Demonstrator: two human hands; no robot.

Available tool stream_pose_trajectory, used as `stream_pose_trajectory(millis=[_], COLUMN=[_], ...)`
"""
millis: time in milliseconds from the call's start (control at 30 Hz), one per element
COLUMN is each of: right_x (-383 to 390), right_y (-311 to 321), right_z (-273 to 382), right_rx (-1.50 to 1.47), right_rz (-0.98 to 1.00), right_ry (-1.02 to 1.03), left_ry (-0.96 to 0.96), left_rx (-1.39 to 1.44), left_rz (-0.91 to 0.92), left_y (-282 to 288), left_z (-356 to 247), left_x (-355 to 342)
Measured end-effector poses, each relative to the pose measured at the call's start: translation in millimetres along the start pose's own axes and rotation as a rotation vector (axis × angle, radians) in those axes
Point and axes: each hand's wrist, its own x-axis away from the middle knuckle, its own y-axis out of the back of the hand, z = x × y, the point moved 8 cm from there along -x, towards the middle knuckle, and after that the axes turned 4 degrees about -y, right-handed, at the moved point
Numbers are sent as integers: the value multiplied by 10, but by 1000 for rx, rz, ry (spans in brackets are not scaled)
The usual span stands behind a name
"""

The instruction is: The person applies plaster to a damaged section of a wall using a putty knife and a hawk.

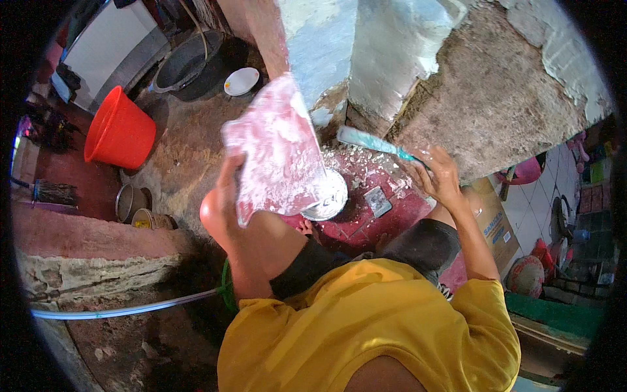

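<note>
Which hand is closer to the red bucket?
The left hand. It holds the pink board to the right of the red bucket; the right hand, with the scraper, is much farther right.

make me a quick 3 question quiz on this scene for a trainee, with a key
1. What does the right grip hold?
2. True or false: the board in the left grip is smeared with white.
3. Pick the bucket's colour: A) blue, B) red, C) green.

Key:
1. A scraper
2. True
3. B
</note>
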Motion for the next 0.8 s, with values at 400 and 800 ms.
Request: stream_pose_trajectory(millis=[400, 800], right_x=[-55, -273], right_y=[-2665, -3321], right_z=[-701, -638], right_rx=[201, 394], right_rz=[597, 531], right_ry=[-26, 483], left_ry=[-83, 336], left_rx=[-91, -72], left_rz=[-219, -142], left_y=[1758, 2833], left_z=[-578, 2158], left_x=[-1124, -1143])
